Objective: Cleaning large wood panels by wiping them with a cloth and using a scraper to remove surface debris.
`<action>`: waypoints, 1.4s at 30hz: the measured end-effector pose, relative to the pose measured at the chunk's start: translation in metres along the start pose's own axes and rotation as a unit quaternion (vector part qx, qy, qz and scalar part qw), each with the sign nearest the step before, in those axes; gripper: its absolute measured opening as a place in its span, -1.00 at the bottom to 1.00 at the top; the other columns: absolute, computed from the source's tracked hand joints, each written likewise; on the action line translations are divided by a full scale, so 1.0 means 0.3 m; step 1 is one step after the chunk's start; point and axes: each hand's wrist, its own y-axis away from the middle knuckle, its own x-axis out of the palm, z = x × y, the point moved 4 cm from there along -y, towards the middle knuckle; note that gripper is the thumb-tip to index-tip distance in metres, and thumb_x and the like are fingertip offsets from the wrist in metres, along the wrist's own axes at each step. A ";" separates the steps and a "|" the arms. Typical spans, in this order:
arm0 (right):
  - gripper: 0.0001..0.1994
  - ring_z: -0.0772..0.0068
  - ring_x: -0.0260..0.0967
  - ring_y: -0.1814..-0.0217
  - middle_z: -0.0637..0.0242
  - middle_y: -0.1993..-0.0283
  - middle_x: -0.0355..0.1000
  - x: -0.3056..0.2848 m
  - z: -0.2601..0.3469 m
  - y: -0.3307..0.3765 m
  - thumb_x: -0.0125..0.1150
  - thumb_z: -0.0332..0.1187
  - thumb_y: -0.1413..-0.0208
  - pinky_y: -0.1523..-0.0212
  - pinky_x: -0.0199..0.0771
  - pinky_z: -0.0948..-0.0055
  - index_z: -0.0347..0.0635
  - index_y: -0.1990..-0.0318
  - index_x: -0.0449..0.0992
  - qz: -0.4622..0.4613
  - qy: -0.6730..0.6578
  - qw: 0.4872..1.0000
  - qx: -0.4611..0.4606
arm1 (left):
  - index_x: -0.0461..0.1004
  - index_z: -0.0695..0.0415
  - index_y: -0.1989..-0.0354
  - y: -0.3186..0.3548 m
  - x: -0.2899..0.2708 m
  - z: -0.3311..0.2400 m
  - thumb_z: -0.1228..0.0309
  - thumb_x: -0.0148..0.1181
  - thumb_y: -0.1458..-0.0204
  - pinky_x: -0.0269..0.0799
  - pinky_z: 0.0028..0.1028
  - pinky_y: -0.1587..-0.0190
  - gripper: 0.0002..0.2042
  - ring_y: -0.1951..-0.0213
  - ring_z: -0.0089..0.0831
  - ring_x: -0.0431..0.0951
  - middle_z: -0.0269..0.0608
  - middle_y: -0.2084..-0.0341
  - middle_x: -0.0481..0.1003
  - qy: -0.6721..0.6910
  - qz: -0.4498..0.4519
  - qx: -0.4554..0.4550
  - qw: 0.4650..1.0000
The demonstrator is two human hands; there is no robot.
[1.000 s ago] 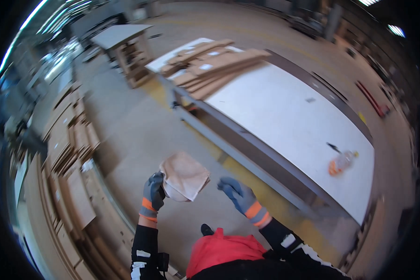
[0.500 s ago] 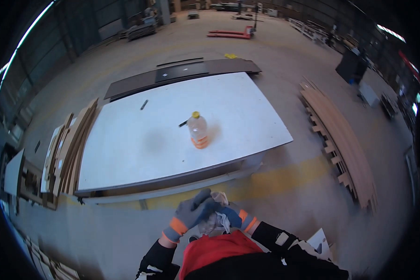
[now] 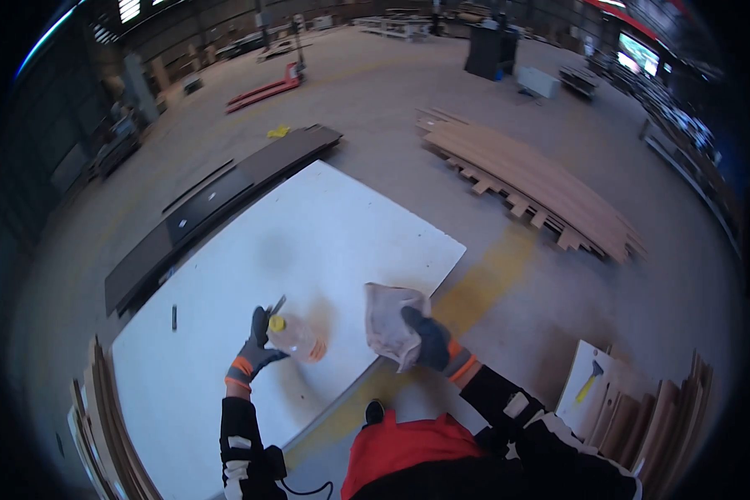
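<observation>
Our right hand [image 3: 429, 342] pinches a pale cloth [image 3: 386, 323] by the near edge of the white table [image 3: 225, 275]. Our left hand [image 3: 259, 343] is spread wide beside the yellow-capped clear plastic bottle [image 3: 297, 337] on it; whether they touch, we cannot tell.

Grey floor [image 3: 383, 108], yellow stripe [image 3: 490, 275], white-topped table [image 3: 350, 225], dark walls [image 3: 62, 112], bright opening [image 3: 637, 54] upper right

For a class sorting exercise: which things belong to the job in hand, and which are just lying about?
Apparently in use:
beige cloth, held in the right hand
clear yellow-capped bottle, beside the left hand
white tabletop

Lying about:
yellow-handled hammer
red pallet jack
stacked brown boards
</observation>
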 end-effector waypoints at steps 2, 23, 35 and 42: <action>-0.47 0.41 0.45 0.28 0.32 0.22 0.48 0.014 -0.057 -0.154 0.10 0.02 -0.21 0.21 0.51 0.38 -0.26 -0.12 0.39 -0.012 0.159 0.985 0.072 | -0.16 0.17 -0.40 -0.126 0.034 0.001 0.35 0.61 0.37 0.06 -0.37 -0.34 0.17 -0.28 -0.42 0.19 -0.23 -0.26 0.19 0.044 0.141 -0.007 0.989; -0.48 0.46 0.43 0.13 0.31 0.12 0.46 -0.265 -0.126 -0.037 0.05 0.11 -0.21 0.07 0.46 0.41 -0.16 -0.06 0.41 -0.303 0.036 0.944 -0.126 | 0.37 0.12 0.10 -0.383 0.608 -0.380 -0.07 0.38 0.31 0.41 -0.12 0.13 -0.34 0.16 -0.01 0.51 -0.01 0.26 0.51 -0.293 0.225 0.138 0.919; -0.38 0.19 0.36 -0.13 0.17 -0.14 0.35 -0.281 -0.123 0.039 -0.13 0.15 -0.26 -0.22 0.33 0.15 -0.16 -0.24 0.24 -0.131 -0.239 0.952 -0.137 | 0.37 0.03 0.10 -0.401 0.565 -0.447 -0.04 0.32 0.29 0.38 -0.19 0.16 -0.41 0.20 -0.15 0.51 -0.16 0.32 0.48 -0.409 0.254 0.180 0.858; -0.32 0.15 0.24 -0.28 0.13 -0.27 0.24 -0.189 -0.100 0.024 -0.16 0.17 -0.26 -0.33 0.19 0.11 -0.19 -0.32 0.13 -0.049 -0.264 0.955 -0.124 | 0.36 0.02 0.15 -0.412 0.478 -0.461 0.05 0.30 0.29 0.36 -0.22 0.26 -0.49 0.24 -0.20 0.51 -0.22 0.38 0.47 -0.480 0.234 0.154 0.832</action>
